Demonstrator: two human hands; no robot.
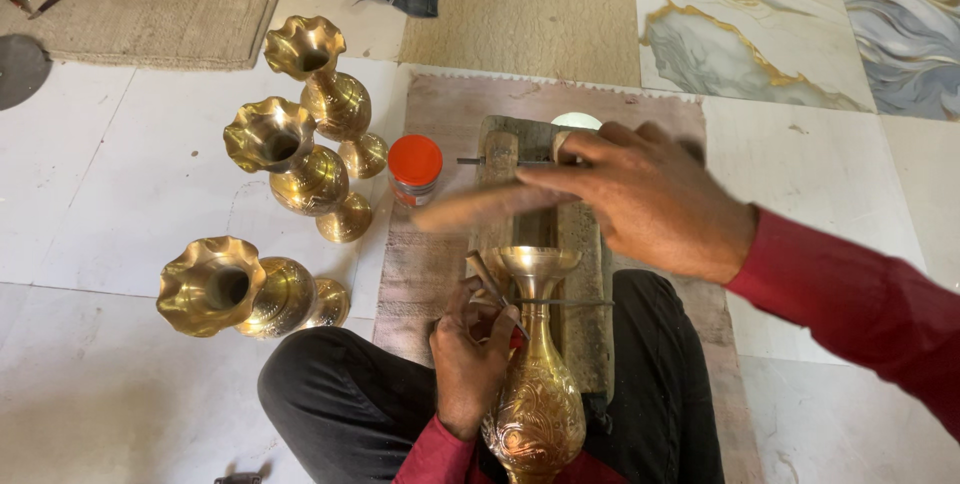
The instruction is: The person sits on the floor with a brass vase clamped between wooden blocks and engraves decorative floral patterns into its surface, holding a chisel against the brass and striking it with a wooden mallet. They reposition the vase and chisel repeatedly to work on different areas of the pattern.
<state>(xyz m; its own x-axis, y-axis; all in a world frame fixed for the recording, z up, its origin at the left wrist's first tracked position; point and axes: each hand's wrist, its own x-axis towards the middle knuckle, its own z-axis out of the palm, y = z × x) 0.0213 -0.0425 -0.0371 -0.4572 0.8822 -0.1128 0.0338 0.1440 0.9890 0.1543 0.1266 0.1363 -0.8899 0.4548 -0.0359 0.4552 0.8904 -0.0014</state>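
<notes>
An engraved brass vase (537, 394) lies in my lap, its neck resting on a wooden block (585, 324). My left hand (470, 354) rests against the vase's neck and grips a thin chisel (492, 289) whose tip touches the metal. My right hand (640, 199) hovers above the block and grips a wooden mallet (480, 209), blurred with motion, pointing left.
Three fluted brass vases (300, 159) stand on the white tile floor to the left. A small jar with a red lid (414, 168) sits beside the block on a brown mat (420, 264). A woven rug (150, 4) lies at the back left.
</notes>
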